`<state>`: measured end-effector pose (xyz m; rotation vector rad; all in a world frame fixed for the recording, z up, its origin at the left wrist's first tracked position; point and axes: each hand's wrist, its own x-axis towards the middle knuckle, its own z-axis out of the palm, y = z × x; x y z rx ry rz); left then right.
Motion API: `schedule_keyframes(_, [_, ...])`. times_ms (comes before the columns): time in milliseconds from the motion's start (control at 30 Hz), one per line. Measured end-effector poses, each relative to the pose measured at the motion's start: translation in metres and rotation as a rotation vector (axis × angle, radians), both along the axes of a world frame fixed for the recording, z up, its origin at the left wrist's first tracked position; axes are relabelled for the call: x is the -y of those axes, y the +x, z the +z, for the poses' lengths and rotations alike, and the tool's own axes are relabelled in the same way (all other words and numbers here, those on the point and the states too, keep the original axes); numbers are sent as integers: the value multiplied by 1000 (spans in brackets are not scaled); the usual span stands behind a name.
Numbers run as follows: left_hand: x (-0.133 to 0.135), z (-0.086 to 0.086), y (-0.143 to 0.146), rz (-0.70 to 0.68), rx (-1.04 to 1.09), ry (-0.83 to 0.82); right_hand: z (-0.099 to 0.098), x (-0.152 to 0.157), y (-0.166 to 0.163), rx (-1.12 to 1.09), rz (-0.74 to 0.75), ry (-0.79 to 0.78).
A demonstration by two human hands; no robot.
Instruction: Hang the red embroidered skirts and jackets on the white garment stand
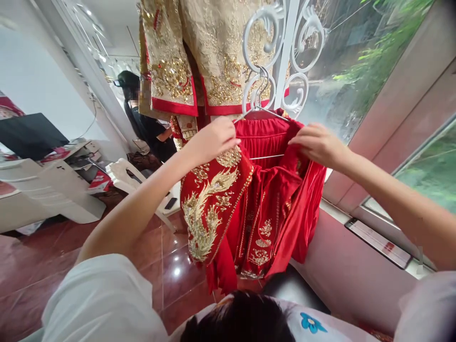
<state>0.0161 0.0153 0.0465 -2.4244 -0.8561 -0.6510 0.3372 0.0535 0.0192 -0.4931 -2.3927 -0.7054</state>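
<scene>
While it hangs, left hand (213, 138) and right hand (318, 144) grip the red skirt (263, 204).

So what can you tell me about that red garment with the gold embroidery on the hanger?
The red garment is a shiny, pleated fabric piece with a gold embroidered phoenix-like motif and gold trim. It hangs from a thin hanger hooked on a white scrolled rack. The left hand grips its top edge on one side and the right hand on the other. Its folds drape down unevenly.
</scene>
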Motion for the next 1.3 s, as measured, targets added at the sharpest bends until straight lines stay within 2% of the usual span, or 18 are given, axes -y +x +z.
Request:
schedule_keyframes(100, [-17, 22, -16, -26, 372, -62, 44, -2, -11, -259, 26, -117])
schedule_keyframes(200, [-42, 28, -31, 86, 778, -137, 71, -16, -35, -492, -31, -279])
schedule_keyframes(267, [-51, 22, -39, 171, 859, -354, 72, -27, -49, -547, -73, -476])
schedule_keyframes(333, [-49, 13, -44, 190, 789, -613, 63, -32, -55, -536, -109, -677])
schedule_keyframes(367, [-44, 10, -45, 174, 742, -673, 59, -32, -56, -530, -116, -743])
schedule_keyframes(400, [-37, 8, -44, 156, 701, -663, 55, -30, -54, -532, -114, -785])
schedule_keyframes(533, [-17, 12, -36, 130, 624, -279, 53, -16, -44, -560, -84, -854])
schedule_keyframes(600, [-18, 14, -31, 125, 643, -183, 55, -13, -40, -566, -64, -847])
schedule_keyframes(700, [-24, 10, -28, 140, 679, -196, 52, -16, -38, -671, -36, -851])
schedule_keyframes(767, [-24, 8, -28, 155, 651, -228, 48, -22, -38, -682, -17, -950])
schedule_keyframes(867, [-12, 12, -25, 200, 499, -237, 48, -34, -36, -503, -5, -1133])
schedule_keyframes(967, [0, 18, -17, 303, 364, -226, 54, -43, -34, -349, -19, -1207])
schedule_keyframes(1033, [4, 18, -11, 324, 333, -188, 55, -44, -34, -331, -36, -1172])
schedule_keyframes(1100, [6, 14, -7, 263, 309, -99, 49, -39, -36, -374, -77, -1016])
schedule_keyframes(1200, [9, 6, -4, 130, 136, 46, 31, -22, -40, -397, -125, -560])
schedule_keyframes(1300, [15, 1, -1, 64, -186, 34, 10, -5, -39, -207, -94, -133])
